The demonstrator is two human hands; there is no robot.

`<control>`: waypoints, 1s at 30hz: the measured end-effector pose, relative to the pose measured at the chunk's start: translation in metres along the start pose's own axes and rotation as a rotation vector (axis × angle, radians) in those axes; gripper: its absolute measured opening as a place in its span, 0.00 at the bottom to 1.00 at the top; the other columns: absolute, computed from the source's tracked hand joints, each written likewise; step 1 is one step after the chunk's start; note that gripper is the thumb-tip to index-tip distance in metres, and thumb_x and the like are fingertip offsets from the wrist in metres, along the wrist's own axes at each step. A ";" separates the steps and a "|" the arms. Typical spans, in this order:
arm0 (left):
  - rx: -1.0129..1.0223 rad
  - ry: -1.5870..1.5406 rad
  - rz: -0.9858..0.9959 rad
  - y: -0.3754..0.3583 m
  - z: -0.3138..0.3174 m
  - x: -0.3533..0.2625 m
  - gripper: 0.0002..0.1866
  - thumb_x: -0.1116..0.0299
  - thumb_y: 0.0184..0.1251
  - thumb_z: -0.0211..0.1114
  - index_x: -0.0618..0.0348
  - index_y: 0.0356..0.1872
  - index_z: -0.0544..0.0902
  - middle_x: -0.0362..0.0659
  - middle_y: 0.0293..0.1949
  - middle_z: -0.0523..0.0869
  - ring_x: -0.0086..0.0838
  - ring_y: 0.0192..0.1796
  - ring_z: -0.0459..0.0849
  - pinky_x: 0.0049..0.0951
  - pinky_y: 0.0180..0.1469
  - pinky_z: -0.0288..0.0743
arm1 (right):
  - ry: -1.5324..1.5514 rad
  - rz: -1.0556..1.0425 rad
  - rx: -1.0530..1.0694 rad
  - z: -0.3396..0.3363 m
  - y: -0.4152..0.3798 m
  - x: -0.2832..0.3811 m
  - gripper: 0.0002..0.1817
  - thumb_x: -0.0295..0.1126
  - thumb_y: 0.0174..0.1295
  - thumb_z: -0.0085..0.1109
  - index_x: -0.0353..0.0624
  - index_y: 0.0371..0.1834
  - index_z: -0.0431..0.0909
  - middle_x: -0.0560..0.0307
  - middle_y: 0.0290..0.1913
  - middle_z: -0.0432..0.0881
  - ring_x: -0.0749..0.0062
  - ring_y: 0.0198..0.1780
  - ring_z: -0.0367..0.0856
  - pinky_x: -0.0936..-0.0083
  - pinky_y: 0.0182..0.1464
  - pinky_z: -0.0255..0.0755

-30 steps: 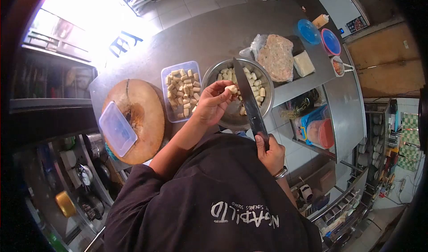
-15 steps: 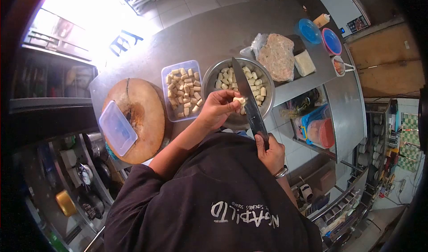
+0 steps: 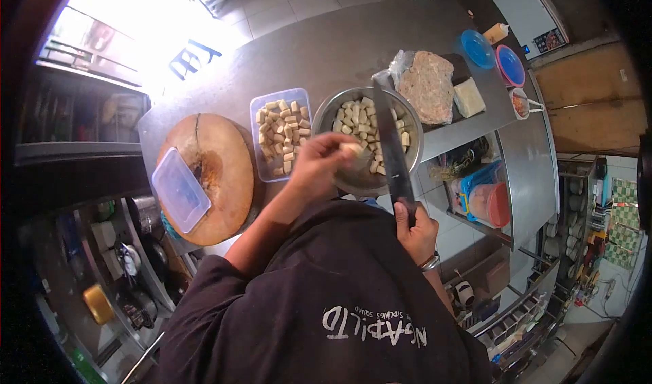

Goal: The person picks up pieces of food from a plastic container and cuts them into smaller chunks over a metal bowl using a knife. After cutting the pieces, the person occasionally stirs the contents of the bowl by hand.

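Observation:
My left hand (image 3: 318,165) hovers over the near rim of a steel bowl (image 3: 326,116), pinching a pale cut piece (image 3: 352,150) in its fingertips. The hand is blurred. Several more pale pieces lie in the bowl. In my right hand (image 3: 415,226) I grip the handle of a long knife (image 3: 388,136). Its blade reaches out across the bowl, just right of the held piece. A clear plastic tub (image 3: 255,143) with several of the same pieces stands left of the bowl.
A round wooden chopping board (image 3: 217,160) with a clear lid (image 3: 179,191) on it lies at the left. Behind the bowl are a bag of minced filling (image 3: 426,85), a white block (image 3: 467,97), two blue bowls (image 3: 477,48), a small cup (image 3: 521,103) and a squeeze bottle (image 3: 496,32).
My left hand has drawn the pale piece back from the middle of the bowl to its near rim. The knife blade has swung slightly to the right.

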State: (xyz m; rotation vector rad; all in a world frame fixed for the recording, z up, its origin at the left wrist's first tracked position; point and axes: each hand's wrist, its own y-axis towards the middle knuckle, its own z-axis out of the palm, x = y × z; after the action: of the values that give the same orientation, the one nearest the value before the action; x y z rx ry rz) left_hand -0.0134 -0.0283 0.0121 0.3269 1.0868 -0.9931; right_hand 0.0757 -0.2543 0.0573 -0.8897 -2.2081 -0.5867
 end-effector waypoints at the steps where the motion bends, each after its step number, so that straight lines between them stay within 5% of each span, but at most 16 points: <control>1: -0.092 -0.029 0.081 0.004 -0.014 -0.003 0.10 0.76 0.67 0.66 0.69 0.47 0.83 0.41 0.39 0.87 0.19 0.37 0.82 0.20 0.41 0.76 | -0.001 0.002 -0.001 -0.002 0.000 0.000 0.15 0.40 0.68 0.63 0.38 0.34 0.80 0.48 0.22 0.82 0.53 0.22 0.84 0.68 0.23 0.72; 4: -0.254 0.138 0.106 0.007 -0.056 -0.026 0.11 0.72 0.67 0.68 0.66 0.47 0.84 0.41 0.39 0.87 0.19 0.39 0.82 0.21 0.43 0.76 | 0.023 0.131 0.025 -0.006 -0.002 0.000 0.14 0.40 0.68 0.63 0.38 0.37 0.82 0.48 0.25 0.85 0.55 0.26 0.86 0.69 0.26 0.75; 6: -0.366 0.619 0.064 0.008 -0.082 -0.027 0.13 0.71 0.63 0.70 0.63 0.48 0.85 0.43 0.41 0.86 0.24 0.40 0.83 0.25 0.44 0.77 | 0.044 0.135 -0.001 -0.005 -0.004 -0.003 0.14 0.40 0.68 0.63 0.38 0.36 0.81 0.49 0.26 0.85 0.57 0.26 0.87 0.69 0.27 0.75; 7: -0.366 0.620 0.065 0.012 -0.084 -0.022 0.13 0.71 0.63 0.70 0.63 0.48 0.85 0.43 0.41 0.86 0.24 0.40 0.83 0.25 0.44 0.77 | 0.044 0.135 -0.002 -0.004 -0.004 -0.003 0.14 0.40 0.68 0.63 0.38 0.36 0.81 0.49 0.26 0.85 0.57 0.26 0.87 0.69 0.27 0.75; 9: -0.342 1.289 0.570 0.018 -0.084 -0.015 0.16 0.69 0.60 0.72 0.61 0.48 0.85 0.47 0.46 0.85 0.34 0.45 0.84 0.31 0.47 0.78 | 0.064 0.132 -0.024 -0.004 -0.003 -0.003 0.14 0.40 0.68 0.63 0.38 0.36 0.81 0.49 0.26 0.85 0.57 0.26 0.87 0.70 0.27 0.75; 11: -0.124 1.143 0.247 0.022 -0.051 -0.013 0.17 0.68 0.58 0.72 0.61 0.48 0.85 0.50 0.49 0.84 0.42 0.51 0.83 0.37 0.52 0.78 | 0.069 0.135 -0.027 -0.003 -0.002 -0.003 0.14 0.40 0.68 0.63 0.38 0.36 0.81 0.49 0.26 0.85 0.57 0.26 0.87 0.71 0.27 0.75; 13: 0.113 1.282 0.264 0.039 -0.033 0.018 0.16 0.65 0.61 0.71 0.61 0.48 0.84 0.51 0.48 0.83 0.44 0.53 0.83 0.40 0.54 0.78 | 0.073 0.134 -0.028 -0.004 -0.001 -0.002 0.14 0.40 0.68 0.63 0.38 0.36 0.81 0.49 0.26 0.85 0.57 0.26 0.87 0.71 0.27 0.75; 15: 0.290 1.249 0.615 0.064 -0.033 0.076 0.13 0.70 0.58 0.66 0.61 0.44 0.84 0.52 0.46 0.84 0.43 0.49 0.85 0.42 0.49 0.81 | 0.065 0.171 0.003 -0.006 -0.001 0.001 0.14 0.40 0.68 0.63 0.38 0.36 0.81 0.49 0.26 0.86 0.57 0.26 0.87 0.71 0.27 0.75; 16: 0.292 1.246 0.621 0.073 -0.021 0.090 0.13 0.70 0.58 0.66 0.61 0.44 0.84 0.52 0.46 0.84 0.43 0.49 0.85 0.42 0.49 0.81 | 0.060 0.170 -0.003 -0.007 -0.001 0.001 0.14 0.40 0.68 0.63 0.38 0.36 0.81 0.49 0.26 0.86 0.57 0.26 0.87 0.71 0.27 0.75; 18: 0.435 1.724 0.194 0.087 0.000 0.105 0.12 0.73 0.57 0.62 0.61 0.43 0.84 0.55 0.46 0.84 0.45 0.50 0.86 0.41 0.47 0.82 | 0.059 0.173 0.008 -0.009 -0.002 -0.002 0.15 0.41 0.68 0.63 0.38 0.35 0.81 0.49 0.27 0.86 0.56 0.27 0.87 0.71 0.27 0.75; 25: 0.436 1.798 0.144 0.083 -0.002 0.112 0.13 0.73 0.55 0.64 0.62 0.43 0.83 0.55 0.47 0.83 0.50 0.50 0.85 0.42 0.50 0.82 | 0.035 0.190 -0.041 -0.012 -0.005 0.000 0.15 0.42 0.68 0.63 0.39 0.35 0.82 0.47 0.28 0.86 0.54 0.27 0.87 0.70 0.27 0.75; 28: 0.390 1.535 0.231 0.070 -0.014 0.085 0.15 0.78 0.54 0.66 0.65 0.45 0.83 0.53 0.43 0.84 0.42 0.48 0.86 0.39 0.47 0.82 | 0.054 0.243 -0.025 -0.011 -0.007 -0.003 0.16 0.42 0.68 0.63 0.39 0.35 0.81 0.47 0.28 0.86 0.53 0.28 0.87 0.69 0.27 0.76; 30: 0.330 0.921 0.004 0.055 -0.011 0.050 0.17 0.83 0.57 0.66 0.68 0.50 0.81 0.49 0.43 0.85 0.34 0.46 0.86 0.35 0.48 0.81 | 0.039 0.194 -0.020 -0.011 -0.005 0.000 0.16 0.43 0.68 0.62 0.39 0.34 0.81 0.47 0.28 0.86 0.51 0.28 0.87 0.68 0.27 0.76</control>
State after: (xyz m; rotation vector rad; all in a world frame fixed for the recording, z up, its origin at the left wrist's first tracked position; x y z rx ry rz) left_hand 0.0299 -0.0160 -0.0485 1.1292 1.7338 -1.0339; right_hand 0.0764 -0.2647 0.0638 -1.0790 -2.0554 -0.5288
